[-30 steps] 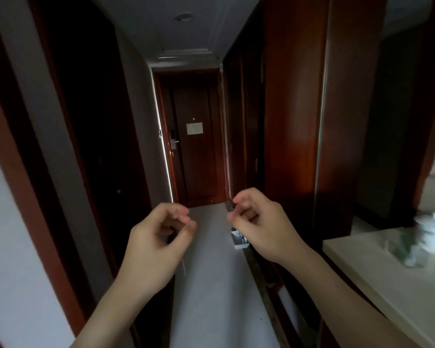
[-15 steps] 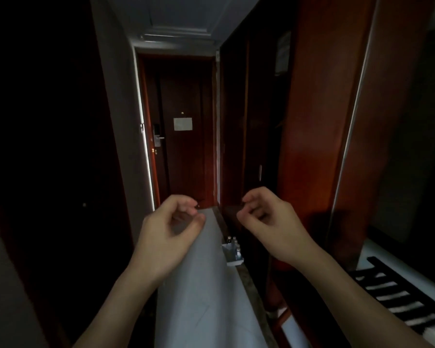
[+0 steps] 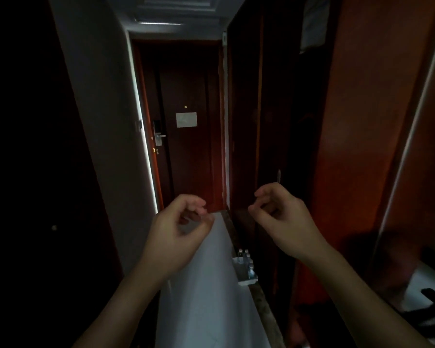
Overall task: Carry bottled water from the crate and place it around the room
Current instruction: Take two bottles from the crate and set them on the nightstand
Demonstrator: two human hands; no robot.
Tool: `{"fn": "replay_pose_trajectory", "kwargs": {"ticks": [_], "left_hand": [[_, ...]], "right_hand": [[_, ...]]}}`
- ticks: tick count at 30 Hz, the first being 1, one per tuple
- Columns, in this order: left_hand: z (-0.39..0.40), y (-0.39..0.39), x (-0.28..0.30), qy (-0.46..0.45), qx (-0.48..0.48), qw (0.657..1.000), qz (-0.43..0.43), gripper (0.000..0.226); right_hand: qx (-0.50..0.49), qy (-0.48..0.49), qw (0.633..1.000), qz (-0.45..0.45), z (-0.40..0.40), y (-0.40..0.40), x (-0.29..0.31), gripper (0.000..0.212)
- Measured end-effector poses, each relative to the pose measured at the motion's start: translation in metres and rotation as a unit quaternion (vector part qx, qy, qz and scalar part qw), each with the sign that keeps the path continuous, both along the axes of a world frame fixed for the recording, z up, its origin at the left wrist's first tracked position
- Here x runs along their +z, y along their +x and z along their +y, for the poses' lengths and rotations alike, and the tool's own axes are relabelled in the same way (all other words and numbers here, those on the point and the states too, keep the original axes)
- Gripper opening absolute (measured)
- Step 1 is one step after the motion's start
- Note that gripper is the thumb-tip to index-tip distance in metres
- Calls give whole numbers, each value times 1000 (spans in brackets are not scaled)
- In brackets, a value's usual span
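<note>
While both stay empty, the left hand (image 3: pixel 180 237) and right hand (image 3: pixel 283 223) curl loosely. Beyond them, the small white crate (image 3: pixel 245 273) holds clear water bottles (image 3: pixel 246 258).

My forearms run off the bottom edge. The bottles (image 3: pixel 246 257) in the crate (image 3: pixel 244 275) are too small to count. Everything at my left is lost in darkness.

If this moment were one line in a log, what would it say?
place: hallway facing door | left hand: empty, curled | right hand: empty, curled | crate: on floor ahead, bottles inside
</note>
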State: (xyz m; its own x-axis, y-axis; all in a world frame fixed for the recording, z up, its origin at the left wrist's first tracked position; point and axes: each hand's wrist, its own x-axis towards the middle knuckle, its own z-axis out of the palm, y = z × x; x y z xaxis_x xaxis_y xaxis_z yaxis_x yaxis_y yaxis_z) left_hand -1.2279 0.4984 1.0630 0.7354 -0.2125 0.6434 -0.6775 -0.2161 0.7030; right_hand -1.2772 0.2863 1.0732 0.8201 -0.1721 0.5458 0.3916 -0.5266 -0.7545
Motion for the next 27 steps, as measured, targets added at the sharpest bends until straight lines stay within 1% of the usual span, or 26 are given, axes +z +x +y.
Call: {"fn": "replay_pose_trajectory", "kwargs": {"ticks": [5,11,17,23,24,27], "left_hand": [[-36,99,10,16,22,1000,0,31],[-44,214,13,5,50,999,13,31],[-46,353,-14,3,45,998,33,24],[-49,513,-29,-45,9,998,49,23],[-53,538,-29,-43,4,998,48,23],[-70,605,-28,-7,-23,999,35,35]], "right_hand": [[34,22,999,-13,-36,127,7,18],[69,26,997,-10,-52,259,13,20],[31,1,999,8,-57,390,-8,18],[-25,-32,999,18,-53,513,-3,16],[-34,-33,999,25,-53,532,-4,18],[-55,-26,997,46,-60,586,-9,20]]}}
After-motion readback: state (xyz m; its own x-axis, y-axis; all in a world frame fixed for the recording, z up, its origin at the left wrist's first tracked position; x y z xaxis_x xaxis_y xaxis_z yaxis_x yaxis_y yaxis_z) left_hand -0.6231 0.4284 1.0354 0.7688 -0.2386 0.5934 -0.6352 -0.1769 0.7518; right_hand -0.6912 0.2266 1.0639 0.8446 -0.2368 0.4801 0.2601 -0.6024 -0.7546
